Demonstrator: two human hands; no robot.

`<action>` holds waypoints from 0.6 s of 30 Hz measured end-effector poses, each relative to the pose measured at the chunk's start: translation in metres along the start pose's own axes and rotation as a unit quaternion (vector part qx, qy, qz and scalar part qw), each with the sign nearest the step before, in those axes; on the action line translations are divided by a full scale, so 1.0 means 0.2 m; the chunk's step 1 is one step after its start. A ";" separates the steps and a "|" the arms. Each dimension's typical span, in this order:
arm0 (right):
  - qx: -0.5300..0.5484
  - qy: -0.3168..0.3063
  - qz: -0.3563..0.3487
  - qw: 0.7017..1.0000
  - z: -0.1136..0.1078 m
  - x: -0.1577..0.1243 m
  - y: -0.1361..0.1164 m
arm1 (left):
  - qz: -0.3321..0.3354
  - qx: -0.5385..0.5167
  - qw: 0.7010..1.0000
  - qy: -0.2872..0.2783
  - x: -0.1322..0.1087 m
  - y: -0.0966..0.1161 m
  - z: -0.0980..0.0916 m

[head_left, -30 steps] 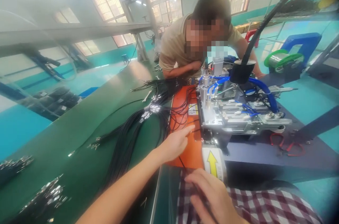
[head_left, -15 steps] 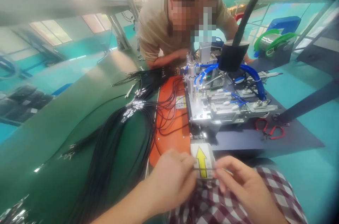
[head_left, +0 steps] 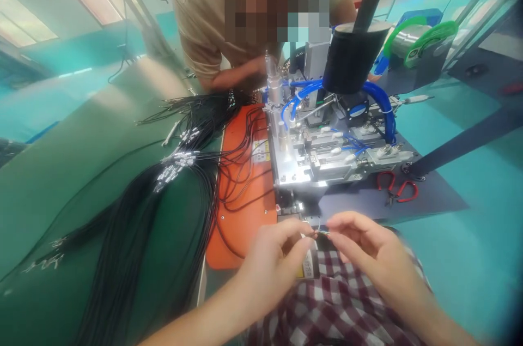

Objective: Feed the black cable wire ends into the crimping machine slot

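Note:
My left hand point(head_left: 281, 250) pinches a thin dark cable point(head_left: 314, 234) between thumb and forefinger. At its end, fine coloured wires point(head_left: 323, 232) fan out, one pale strand standing upward. My right hand point(head_left: 363, 242) is closed at these wires, thumb and forefinger nearly together, the tips meeting the strands. Both hands hover over my checked lap, in front of the machine's near edge. Partly behind my left hand is a label with a yellow mark point(head_left: 307, 264). Black cables point(head_left: 163, 199) with silvery ends lie bundled to the left, some reaching across the orange plate point(head_left: 249, 215).
A metal machine point(head_left: 327, 155) with blue tubes stands ahead. Red-handled pliers point(head_left: 396, 188) lie on its dark base. Above it hangs a black cylinder point(head_left: 355, 57). A co-worker point(head_left: 204, 24) leans in from the far side. A green-rimmed spool point(head_left: 420, 41) sits at the back right.
My hands have come closer together and moved slightly up. The cable's coloured wires now show spread between my fingertips. The view has shifted, so the machine appears further left.

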State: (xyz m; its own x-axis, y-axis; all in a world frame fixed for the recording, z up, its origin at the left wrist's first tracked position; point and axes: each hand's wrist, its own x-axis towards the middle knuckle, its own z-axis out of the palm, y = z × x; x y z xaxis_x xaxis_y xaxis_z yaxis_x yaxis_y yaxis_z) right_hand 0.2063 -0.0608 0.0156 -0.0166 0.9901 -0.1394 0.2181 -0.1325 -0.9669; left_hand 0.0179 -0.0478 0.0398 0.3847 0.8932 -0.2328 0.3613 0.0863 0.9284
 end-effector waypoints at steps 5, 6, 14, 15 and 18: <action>-0.026 -0.009 -0.045 0.999 0.07 0.04 -0.05 | 0.000 -0.051 0.998 0.024 0.01 0.00 0.01; -0.027 -0.011 -0.050 0.998 0.08 0.05 -0.05 | -0.007 -0.077 0.997 0.021 0.01 0.00 0.01; -0.101 -0.008 -0.065 0.993 0.07 0.04 -0.02 | -0.081 -0.152 0.985 0.025 0.02 -0.08 0.02; -0.117 -0.002 -0.087 0.989 0.07 0.04 -0.01 | -0.080 -0.150 0.985 0.028 0.02 -0.08 0.02; -0.161 -0.001 -0.161 0.974 0.07 0.03 -0.02 | -0.068 -0.138 0.987 0.039 0.01 -0.09 0.02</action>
State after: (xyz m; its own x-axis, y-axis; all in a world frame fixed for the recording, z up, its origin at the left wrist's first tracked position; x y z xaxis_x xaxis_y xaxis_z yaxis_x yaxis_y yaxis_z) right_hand 0.1918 -0.0554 0.0149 -0.1359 0.9777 0.1600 0.4961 0.2070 -0.8432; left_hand 0.0155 -0.0493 0.0214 0.2774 0.8955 -0.3480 0.1549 0.3158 0.9361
